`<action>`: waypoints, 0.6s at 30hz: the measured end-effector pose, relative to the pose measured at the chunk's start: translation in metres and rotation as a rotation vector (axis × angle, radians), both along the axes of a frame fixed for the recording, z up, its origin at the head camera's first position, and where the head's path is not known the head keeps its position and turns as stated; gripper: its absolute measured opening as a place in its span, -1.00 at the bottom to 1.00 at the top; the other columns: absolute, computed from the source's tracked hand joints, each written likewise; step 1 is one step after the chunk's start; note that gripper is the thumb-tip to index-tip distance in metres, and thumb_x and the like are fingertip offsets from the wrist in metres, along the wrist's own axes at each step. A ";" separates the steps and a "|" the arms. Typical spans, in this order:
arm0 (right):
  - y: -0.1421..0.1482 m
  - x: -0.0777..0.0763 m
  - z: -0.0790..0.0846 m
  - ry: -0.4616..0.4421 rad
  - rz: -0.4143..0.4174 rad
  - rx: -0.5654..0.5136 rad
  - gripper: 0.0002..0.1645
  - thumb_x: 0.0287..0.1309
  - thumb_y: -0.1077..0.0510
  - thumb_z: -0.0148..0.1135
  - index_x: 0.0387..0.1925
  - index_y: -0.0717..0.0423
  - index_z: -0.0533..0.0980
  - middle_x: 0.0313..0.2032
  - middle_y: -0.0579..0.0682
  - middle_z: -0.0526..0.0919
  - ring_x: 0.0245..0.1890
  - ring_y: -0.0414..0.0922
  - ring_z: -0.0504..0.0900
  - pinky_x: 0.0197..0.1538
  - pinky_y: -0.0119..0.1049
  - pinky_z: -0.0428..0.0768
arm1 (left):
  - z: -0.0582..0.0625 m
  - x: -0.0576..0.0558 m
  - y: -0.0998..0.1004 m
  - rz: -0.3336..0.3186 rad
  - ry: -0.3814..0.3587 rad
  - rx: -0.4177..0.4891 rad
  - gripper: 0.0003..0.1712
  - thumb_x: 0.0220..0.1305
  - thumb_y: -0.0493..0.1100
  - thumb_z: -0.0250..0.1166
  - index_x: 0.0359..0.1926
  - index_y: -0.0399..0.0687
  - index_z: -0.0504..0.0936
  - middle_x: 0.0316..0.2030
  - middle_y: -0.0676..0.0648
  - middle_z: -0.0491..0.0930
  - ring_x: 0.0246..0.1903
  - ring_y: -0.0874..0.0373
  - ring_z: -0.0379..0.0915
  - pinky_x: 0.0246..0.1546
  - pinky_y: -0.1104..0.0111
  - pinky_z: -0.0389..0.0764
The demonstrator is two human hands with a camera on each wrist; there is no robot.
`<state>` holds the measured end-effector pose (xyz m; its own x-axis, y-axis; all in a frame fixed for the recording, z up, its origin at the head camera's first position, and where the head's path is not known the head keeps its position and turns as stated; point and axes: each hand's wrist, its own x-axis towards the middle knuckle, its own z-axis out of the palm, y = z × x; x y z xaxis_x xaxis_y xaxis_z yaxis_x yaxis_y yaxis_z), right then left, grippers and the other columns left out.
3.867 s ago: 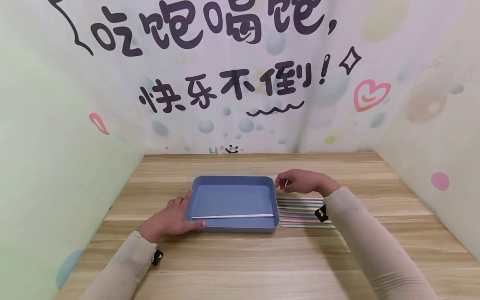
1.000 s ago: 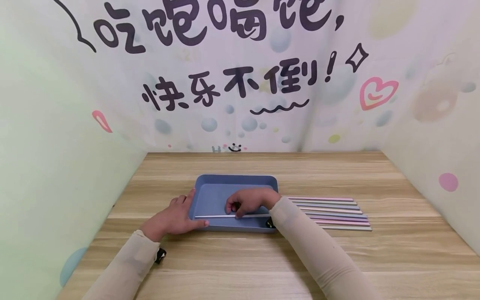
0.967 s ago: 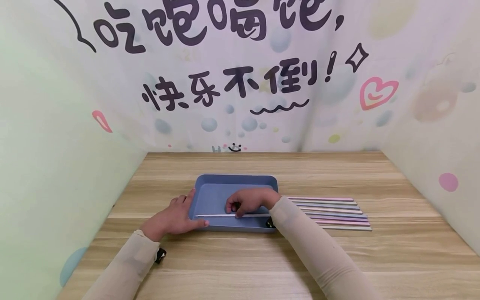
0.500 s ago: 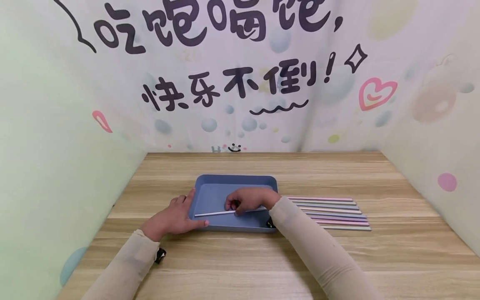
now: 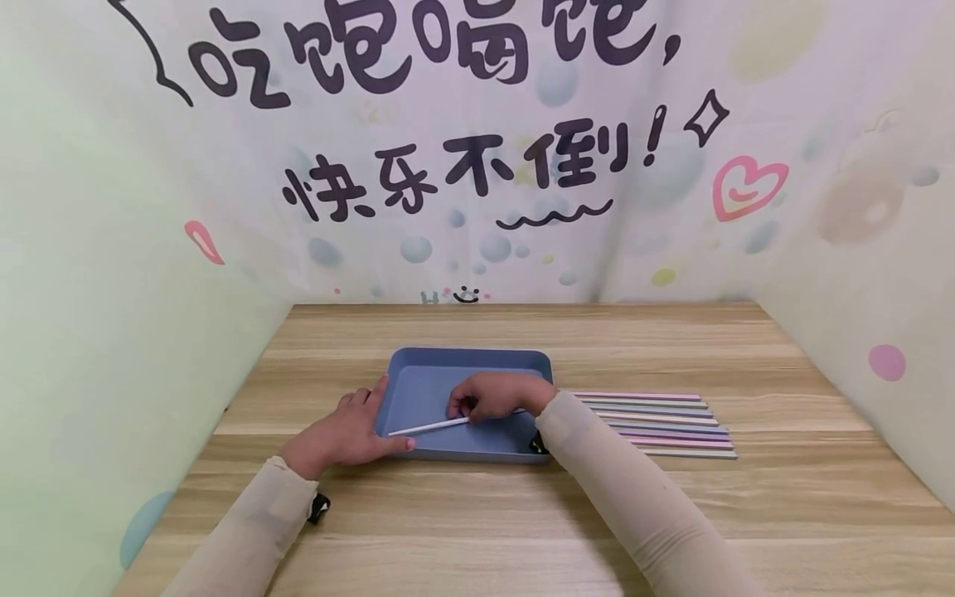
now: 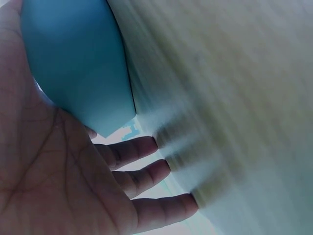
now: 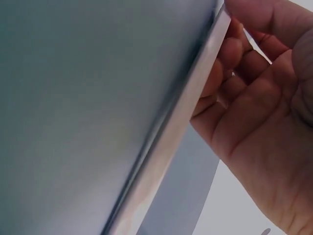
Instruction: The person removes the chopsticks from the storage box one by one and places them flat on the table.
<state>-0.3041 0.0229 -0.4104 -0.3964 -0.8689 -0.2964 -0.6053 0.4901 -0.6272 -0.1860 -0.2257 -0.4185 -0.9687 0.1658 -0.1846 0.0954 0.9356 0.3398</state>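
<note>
My right hand (image 5: pixel 498 396) pinches a pale, flat-sided chopstick (image 5: pixel 429 426) over the blue tray (image 5: pixel 470 456). In the head view the chopstick slants down to the left, and its far-left end lies near the tray's front left corner; the hand covers much of its right part. Seen from the right wrist, the chopstick (image 7: pixel 181 112) runs up to the thumb and curled fingers. My left hand (image 5: pixel 339 435) rests spread against the tray's left front corner, thumb along the front rim. In the left wrist view its fingers (image 6: pixel 166 210) are extended, with the tray's corner beside the palm.
Several chopsticks (image 5: pixel 671 419) in pink, green, blue and cream lie side by side on the wooden table (image 5: pixel 477 531), right of the tray. My right sleeve (image 5: pixel 619 473) crosses over their left ends. A printed wall sheet (image 5: pixel 448 265) stands behind the table.
My right hand came from beside the tray's right edge into it and pinched the chopstick lying there. Over the last second, the chopstick has tilted, its right part rising.
</note>
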 end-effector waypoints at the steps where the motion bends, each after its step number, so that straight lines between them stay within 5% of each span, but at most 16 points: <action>1: 0.000 0.000 0.001 0.001 0.002 0.001 -0.65 0.15 0.47 0.17 -0.19 -0.01 0.61 -0.37 -0.05 0.51 -0.37 -0.22 0.44 -0.26 -0.40 0.39 | 0.000 0.000 0.000 -0.001 0.002 -0.001 0.43 0.06 0.55 0.25 0.55 -0.31 -0.20 0.33 -0.49 0.17 0.31 -0.39 0.11 0.18 -0.14 0.35; 18: 0.006 -0.001 0.025 0.098 0.007 -0.025 -0.69 0.30 0.36 0.11 -0.02 0.05 0.62 -0.31 -0.14 0.55 -0.27 -0.18 0.48 -0.21 -0.34 0.45 | 0.000 0.001 -0.002 0.001 -0.010 -0.004 0.44 0.06 0.57 0.23 0.55 -0.31 -0.21 0.34 -0.48 0.16 0.31 -0.39 0.10 0.19 -0.15 0.34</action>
<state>-0.3051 0.0285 -0.3853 -0.4162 -0.8784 -0.2349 -0.6675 0.4705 -0.5771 -0.1851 -0.2279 -0.4181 -0.9670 0.1641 -0.1951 0.0912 0.9372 0.3367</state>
